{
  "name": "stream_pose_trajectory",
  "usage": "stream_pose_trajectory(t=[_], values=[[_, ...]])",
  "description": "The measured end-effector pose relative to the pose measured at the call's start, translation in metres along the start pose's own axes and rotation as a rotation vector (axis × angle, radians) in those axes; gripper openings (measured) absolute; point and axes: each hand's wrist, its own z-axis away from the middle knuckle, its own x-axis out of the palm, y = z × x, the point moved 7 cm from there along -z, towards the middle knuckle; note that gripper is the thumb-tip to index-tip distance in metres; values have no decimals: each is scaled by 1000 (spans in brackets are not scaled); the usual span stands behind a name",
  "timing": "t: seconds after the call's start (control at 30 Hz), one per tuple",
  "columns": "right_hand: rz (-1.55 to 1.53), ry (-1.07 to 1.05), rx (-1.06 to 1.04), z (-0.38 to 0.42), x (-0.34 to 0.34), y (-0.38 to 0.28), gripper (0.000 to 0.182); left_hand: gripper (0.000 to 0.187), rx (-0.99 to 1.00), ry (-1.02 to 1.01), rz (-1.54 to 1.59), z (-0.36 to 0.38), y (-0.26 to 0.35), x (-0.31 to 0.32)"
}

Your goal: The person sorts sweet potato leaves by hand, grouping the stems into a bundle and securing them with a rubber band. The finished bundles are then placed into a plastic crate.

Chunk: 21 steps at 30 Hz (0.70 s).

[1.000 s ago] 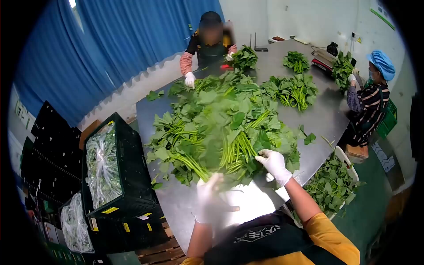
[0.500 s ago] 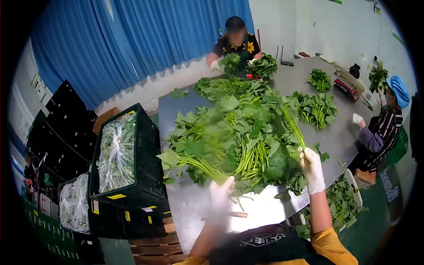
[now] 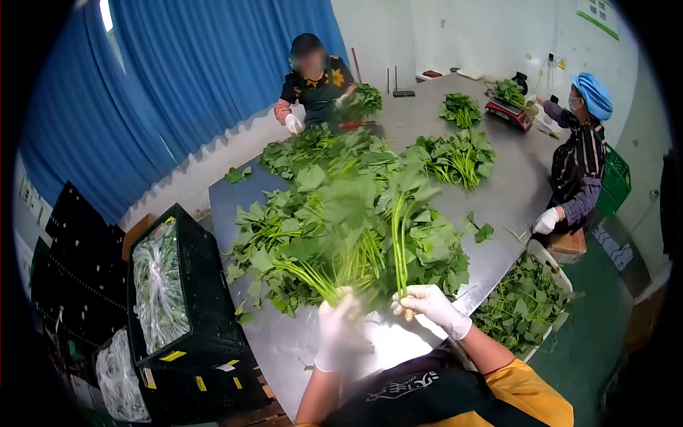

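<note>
My left hand [image 3: 337,333], white-gloved and blurred, is closed round the lower ends of a bunch of leafy green stems [image 3: 313,276]. Beside it, my right hand [image 3: 435,307], also gloved, pinches a few long leafy stems [image 3: 400,245] near their bottom ends, leaves pointing away from me. Both hands are above the near edge of the metal table [image 3: 509,196]. Just beyond them spreads a large heap of the same leafy greens [image 3: 277,224]. Leaves partly hide where the held stems end and the heap begins.
Two people [image 3: 313,89] [image 3: 580,153] work at the far and right sides. Sorted bunches [image 3: 455,158] lie near a red scale [image 3: 509,114]. A dark crate [image 3: 217,285] with bagged greens stands left. At right is a white basket [image 3: 553,262] of leaves.
My right hand has come left and closer to my left hand, bringing its stems along. The view has swung to the right. The person at right has a bunch on the scale.
</note>
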Motion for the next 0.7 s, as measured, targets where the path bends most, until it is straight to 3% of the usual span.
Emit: stream_pose_trajectory(t=[0.37,0.47,0.5,0.57,0.7], values=[[278,-130,-142,1,30,27,20,17,67,8,-169,-6,1,19],[582,-47,-2,11,30,19,25,18,107,-10,-199,-4,3,24],[813,-9,-259,12,34,7,25,19,105,-19,-184,-4,0,22],[1074,-29,-335,16,38,6,24,20,87,-27,-256,-8,-10,13],[1146,-39,-290,22,44,-4,23,20,56,-97,-292,-6,-10,17]])
